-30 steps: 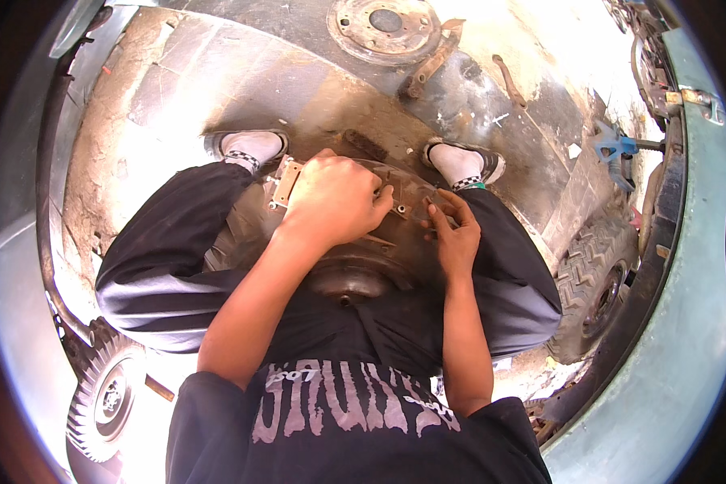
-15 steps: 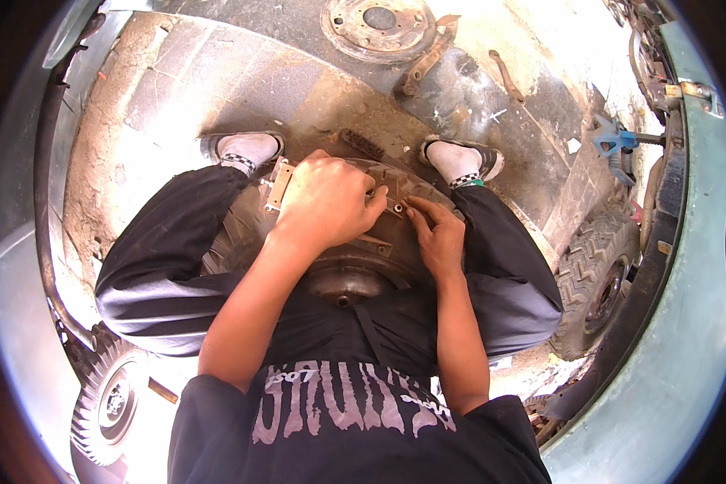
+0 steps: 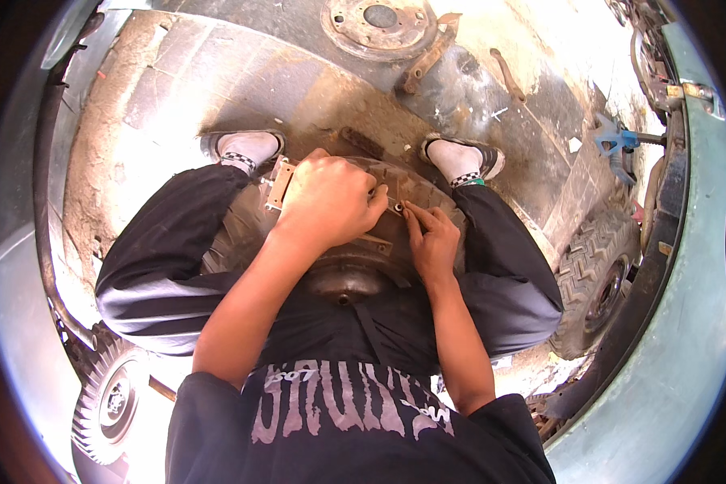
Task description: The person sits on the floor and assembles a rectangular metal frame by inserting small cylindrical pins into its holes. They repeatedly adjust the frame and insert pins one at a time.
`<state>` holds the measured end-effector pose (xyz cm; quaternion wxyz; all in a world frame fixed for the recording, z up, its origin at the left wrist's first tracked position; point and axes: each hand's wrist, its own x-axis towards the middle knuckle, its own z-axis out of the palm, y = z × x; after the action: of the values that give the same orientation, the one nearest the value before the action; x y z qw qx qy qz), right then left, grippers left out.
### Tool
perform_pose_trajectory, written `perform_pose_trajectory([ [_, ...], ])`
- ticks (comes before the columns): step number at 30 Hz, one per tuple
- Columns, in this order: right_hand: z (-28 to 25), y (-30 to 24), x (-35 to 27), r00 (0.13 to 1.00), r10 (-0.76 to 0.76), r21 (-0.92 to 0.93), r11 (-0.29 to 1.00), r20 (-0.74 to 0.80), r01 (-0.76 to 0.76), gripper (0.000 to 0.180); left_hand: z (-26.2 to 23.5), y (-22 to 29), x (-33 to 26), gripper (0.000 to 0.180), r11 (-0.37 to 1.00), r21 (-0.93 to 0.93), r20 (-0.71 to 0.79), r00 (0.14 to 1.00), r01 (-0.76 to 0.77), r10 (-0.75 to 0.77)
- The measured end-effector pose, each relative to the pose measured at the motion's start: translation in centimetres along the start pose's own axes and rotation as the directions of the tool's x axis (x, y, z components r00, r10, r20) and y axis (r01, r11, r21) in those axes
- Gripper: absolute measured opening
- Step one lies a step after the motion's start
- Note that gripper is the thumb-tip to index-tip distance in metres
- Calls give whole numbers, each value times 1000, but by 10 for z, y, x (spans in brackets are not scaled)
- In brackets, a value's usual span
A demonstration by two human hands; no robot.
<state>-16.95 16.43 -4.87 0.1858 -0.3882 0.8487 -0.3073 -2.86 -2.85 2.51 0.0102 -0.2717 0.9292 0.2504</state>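
Near the far edge of the tire (image 3: pixel 242 224), the bracket (image 3: pixel 277 189) is clasped by the curled left hand (image 3: pixel 329 195), its nut (image 3: pixel 398 207) seemingly placed but unfinished, while any pinch by the right hand (image 3: pixel 438 240) cannot be told.

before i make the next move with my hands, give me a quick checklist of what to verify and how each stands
1. Left hand at the tan plate: ok, it lies over it, with the left end exposed.
2. View of what the left fingers close on: not ok, the hand covers it.
3. Right hand near the small round fitting: ok, fingertips right beside it.
4. Right fingertips actually gripping something: cannot tell, too small.
5. Tyre between the legs: ok, below both hands.
6. Left foot and right foot away from the hands: ok, one on either side.
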Motion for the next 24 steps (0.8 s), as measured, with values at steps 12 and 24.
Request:
perform_pose_trajectory([
  [12, -8, 6, -8, 999, 26, -10, 1000, 44, -25, 17, -2, 1, 1, 40, 1000, 20, -13, 1000, -5, 6],
  [24, -8, 21, 4, 999, 45, 107, 993, -32, -41, 24, 0, 0, 1, 42, 1000, 5, -12, 1000, -9, 9],
])
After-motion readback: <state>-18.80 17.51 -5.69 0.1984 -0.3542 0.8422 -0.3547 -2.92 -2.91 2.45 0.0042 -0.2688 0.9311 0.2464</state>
